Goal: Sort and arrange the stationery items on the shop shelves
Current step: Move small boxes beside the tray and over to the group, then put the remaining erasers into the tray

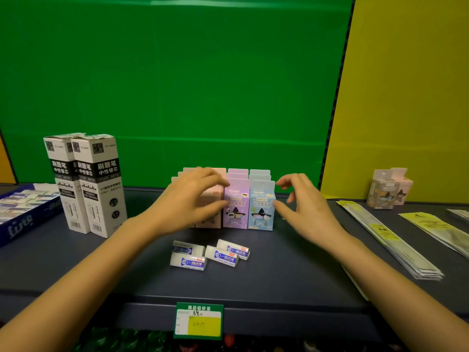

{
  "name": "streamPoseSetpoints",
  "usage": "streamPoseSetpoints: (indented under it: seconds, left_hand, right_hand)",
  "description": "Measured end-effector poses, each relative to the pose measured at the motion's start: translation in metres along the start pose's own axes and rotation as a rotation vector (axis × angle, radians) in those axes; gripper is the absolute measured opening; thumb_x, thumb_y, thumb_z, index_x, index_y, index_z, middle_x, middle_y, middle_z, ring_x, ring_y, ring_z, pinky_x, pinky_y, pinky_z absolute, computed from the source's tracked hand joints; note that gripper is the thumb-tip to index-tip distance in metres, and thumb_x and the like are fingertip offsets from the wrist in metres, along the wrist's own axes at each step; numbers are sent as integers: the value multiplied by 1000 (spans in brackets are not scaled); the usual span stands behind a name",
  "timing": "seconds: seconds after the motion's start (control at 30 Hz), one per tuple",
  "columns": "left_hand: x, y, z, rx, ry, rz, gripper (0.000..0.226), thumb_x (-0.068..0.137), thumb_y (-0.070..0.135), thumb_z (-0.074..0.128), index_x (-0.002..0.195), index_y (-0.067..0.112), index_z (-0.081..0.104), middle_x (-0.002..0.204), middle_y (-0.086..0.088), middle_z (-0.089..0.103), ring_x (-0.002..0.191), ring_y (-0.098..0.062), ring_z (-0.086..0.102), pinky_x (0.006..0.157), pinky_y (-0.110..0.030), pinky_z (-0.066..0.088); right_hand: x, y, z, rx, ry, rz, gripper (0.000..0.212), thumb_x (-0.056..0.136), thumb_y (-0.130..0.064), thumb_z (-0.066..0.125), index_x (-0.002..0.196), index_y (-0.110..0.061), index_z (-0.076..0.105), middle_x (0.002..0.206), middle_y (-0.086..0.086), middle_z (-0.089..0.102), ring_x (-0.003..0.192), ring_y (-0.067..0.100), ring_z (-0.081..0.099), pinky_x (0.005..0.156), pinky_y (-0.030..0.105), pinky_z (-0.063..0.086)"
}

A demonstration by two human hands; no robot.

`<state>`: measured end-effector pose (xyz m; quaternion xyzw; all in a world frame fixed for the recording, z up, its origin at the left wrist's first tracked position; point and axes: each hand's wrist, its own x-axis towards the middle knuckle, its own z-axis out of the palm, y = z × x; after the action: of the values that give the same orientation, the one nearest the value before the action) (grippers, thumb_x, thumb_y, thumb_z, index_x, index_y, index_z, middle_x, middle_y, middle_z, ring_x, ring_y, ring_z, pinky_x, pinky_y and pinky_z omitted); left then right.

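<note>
Price tag [198,321] foremost; pastel boxes [236,209] under left hand [189,199], beside right hand [305,208].

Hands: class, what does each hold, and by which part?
The left hand grips the front pink box at its upper right edge; the right hand holds nothing, open beside the blue box.

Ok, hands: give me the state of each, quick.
Left hand: grips the pink box.
Right hand: open, holding nothing, beside the blue box.
</note>
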<state>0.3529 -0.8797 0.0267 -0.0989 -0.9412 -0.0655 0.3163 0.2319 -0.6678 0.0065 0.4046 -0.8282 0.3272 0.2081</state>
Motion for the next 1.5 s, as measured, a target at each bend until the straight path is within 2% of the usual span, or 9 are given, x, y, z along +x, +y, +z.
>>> streamPoseSetpoints:
  seconds: [0.13, 0.23, 0.3, 0.53, 0.73, 0.97, 1.23, 1.37, 1.5]
  left_hand:
    - [-42, -5, -10, -215, -252, -154, 67, 64, 78, 46, 111, 32, 60, 107, 17, 63, 96, 1, 58, 86, -23, 51]
    - [-62, -15, -5, -136, -452, -213, 90, 56, 85, 43, 130, 34, 47, 131, 20, 48, 118, 5, 45, 102, -15, 38]
    - [-69, -14, -2, -126, -509, -240, 91, 56, 83, 42, 133, 33, 43, 128, 24, 41, 120, 7, 37, 97, -2, 29]
    - [-71, -3, 3, -115, -524, -257, 60, 72, 69, 42, 108, 22, 53, 106, 10, 48, 99, -3, 43, 87, -16, 38]
    - [-59, -1, 1, -143, -662, -329, 31, 84, 46, 57, 96, 22, 42, 85, 13, 45, 71, -3, 41, 62, -16, 34]
    - [-47, 6, -6, -153, -792, -388, 39, 86, 37, 58, 115, 11, 48, 110, -9, 56, 88, -16, 50, 79, -31, 43]
    - [-80, 9, -29, -404, -575, -596, 18, 88, 31, 57, 99, 17, 51, 89, -1, 58, 76, -15, 54, 68, -29, 49]
    - [-115, 2, -46, -608, -380, -812, 33, 89, 28, 56, 107, 1, 48, 81, -7, 53, 68, -14, 50, 54, -17, 42]
    - [-151, -7, -75, -626, -215, -920, 52, 69, 45, 60, 105, 8, 55, 78, -3, 54, 64, -9, 50, 52, -15, 40]
  right_hand:
    - [-14, -29, 4, 24, -214, -112, 17, 88, -29, 54, 104, -25, 56, 91, -12, 55, 74, 6, 53, 70, 21, 39]
    - [-20, -45, 19, -50, -485, -92, 41, 88, -50, 47, 117, -22, 54, 103, -7, 56, 88, 10, 54, 81, 26, 45]
    - [-23, -50, 32, -150, -588, -103, 55, 86, -58, 42, 124, -19, 51, 117, 0, 55, 103, 16, 52, 87, 30, 42]
    - [-22, -58, 43, -130, -568, -98, 45, 81, -54, 57, 108, -18, 65, 107, 1, 59, 93, 18, 53, 80, 35, 46]
    - [-15, -62, 46, -47, -757, -27, 47, 85, -43, 58, 119, -13, 46, 118, 7, 53, 92, 17, 45, 76, 28, 38]
    - [-17, -66, 44, -48, -815, -71, 38, 91, -37, 51, 116, -10, 46, 119, 9, 53, 92, 17, 44, 77, 27, 34]
    - [-18, -64, 39, 65, -777, -104, 18, 93, -35, 47, 97, -20, 38, 97, 3, 48, 85, 18, 47, 74, 31, 37]
    - [-13, -71, 44, 154, -724, -130, 20, 93, -38, 46, 103, -22, 40, 88, 1, 62, 81, 16, 61, 80, 35, 46]
    - [-7, -93, 49, 121, -606, -226, 19, 93, -40, 45, 94, -23, 35, 87, 0, 52, 80, 20, 51, 68, 31, 36]
